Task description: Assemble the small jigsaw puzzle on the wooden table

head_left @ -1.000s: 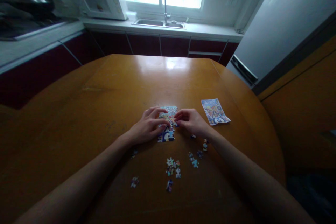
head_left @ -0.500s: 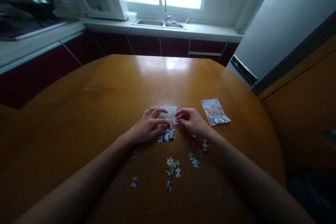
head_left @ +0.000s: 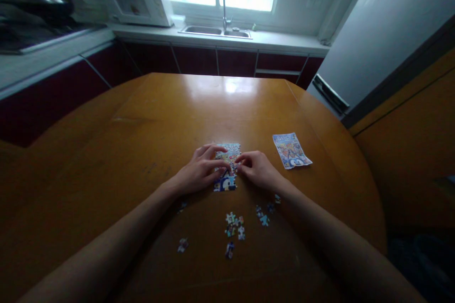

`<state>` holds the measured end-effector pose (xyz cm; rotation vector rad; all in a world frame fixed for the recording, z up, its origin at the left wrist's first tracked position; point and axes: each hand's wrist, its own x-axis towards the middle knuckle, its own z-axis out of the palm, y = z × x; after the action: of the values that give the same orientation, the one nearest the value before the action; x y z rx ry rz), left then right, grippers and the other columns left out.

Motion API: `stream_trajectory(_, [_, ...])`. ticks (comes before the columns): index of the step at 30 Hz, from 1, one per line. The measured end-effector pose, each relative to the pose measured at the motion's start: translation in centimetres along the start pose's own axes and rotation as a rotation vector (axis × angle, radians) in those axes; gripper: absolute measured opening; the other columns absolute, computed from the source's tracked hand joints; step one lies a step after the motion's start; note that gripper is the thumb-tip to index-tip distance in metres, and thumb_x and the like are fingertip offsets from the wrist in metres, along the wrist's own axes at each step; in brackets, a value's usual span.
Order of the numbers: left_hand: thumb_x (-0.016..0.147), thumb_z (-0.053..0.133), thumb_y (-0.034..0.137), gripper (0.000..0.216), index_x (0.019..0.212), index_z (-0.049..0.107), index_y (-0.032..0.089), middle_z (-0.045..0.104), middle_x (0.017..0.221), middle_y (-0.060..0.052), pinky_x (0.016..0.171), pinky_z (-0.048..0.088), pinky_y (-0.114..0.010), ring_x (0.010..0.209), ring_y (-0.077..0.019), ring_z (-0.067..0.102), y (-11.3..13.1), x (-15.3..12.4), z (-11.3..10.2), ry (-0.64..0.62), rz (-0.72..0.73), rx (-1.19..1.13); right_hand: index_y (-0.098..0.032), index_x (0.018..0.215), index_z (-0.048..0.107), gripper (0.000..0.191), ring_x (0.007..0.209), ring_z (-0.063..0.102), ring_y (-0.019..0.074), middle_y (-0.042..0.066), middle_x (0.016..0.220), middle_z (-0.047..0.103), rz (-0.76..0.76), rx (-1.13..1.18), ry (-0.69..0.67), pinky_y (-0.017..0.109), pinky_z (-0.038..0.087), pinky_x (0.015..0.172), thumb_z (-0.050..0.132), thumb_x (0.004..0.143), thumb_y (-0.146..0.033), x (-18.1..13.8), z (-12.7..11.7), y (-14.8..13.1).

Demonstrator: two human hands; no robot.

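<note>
A partly joined jigsaw puzzle (head_left: 227, 183) lies flat on the table, with a blue cartoon dog face at its near end. My left hand (head_left: 203, 168) rests over its left side, fingers spread and touching it. At the right edge of the puzzle my right hand (head_left: 259, 169) pinches a puzzle piece (head_left: 237, 164), mostly covered by the fingertips. Loose pieces (head_left: 231, 219) form a small cluster nearer to me. More pieces (head_left: 263, 219) lie under my right forearm's inner side, and single ones (head_left: 182, 245) are scattered at the left.
A creased picture sheet (head_left: 291, 151) sits to the right of my right hand. The wooden table (head_left: 170, 113) has a rounded edge. Beyond it are a counter with a sink (head_left: 202, 31), a microwave (head_left: 138, 5) and, at the right, a fridge (head_left: 373, 23).
My right hand has shifted slightly toward me and to the left along the puzzle's right edge, still pinching. My left hand stays in place.
</note>
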<state>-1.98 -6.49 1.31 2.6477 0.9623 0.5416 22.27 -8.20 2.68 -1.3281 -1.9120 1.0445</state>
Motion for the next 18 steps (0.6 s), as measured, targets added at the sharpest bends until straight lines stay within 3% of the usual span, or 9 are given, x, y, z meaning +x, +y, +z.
stream_trajectory(6, [0.101, 0.055, 0.034, 0.02, 0.109, 0.074, 0.035, 0.049, 0.142, -0.003, 0.113, 0.033, -0.058, 0.135, -0.0306, 0.039, 0.03, 0.04, 0.05, 0.005, 0.001, -0.004, -0.016, 0.078, 0.077, 0.011, 0.07, 0.066, 0.0156, 0.006, 0.076, 0.076, 0.0, -0.051, 0.01, 0.027, 0.047, 0.068, 0.07, 0.082, -0.009, 0.11, 0.16, -0.27])
stream_trajectory(13, [0.1, 0.056, 0.034, 0.02, 0.11, 0.074, 0.034, 0.049, 0.142, -0.004, 0.113, 0.032, -0.057, 0.135, -0.0308, 0.039, 0.11, 0.0, -0.05, 0.0, -0.004, 0.002, -0.016, 0.082, 0.08, 0.013, 0.074, 0.068, 0.0172, 0.006, 0.079, 0.078, 0.003, -0.024, 0.003, 0.028, 0.049, 0.072, 0.068, 0.083, -0.01, 0.13, 0.11, -0.14])
stream_trajectory(18, [0.1, 0.056, 0.034, 0.021, 0.111, 0.074, 0.034, 0.05, 0.141, -0.004, 0.114, 0.032, -0.056, 0.135, -0.0307, 0.039, 0.22, 0.03, -0.09, -0.003, -0.013, 0.0, -0.016, 0.089, 0.08, 0.018, 0.082, 0.07, 0.0179, 0.007, 0.087, 0.079, -0.004, 0.123, -0.022, 0.031, 0.052, 0.079, 0.064, 0.085, -0.009, 0.34, -0.34, 0.08])
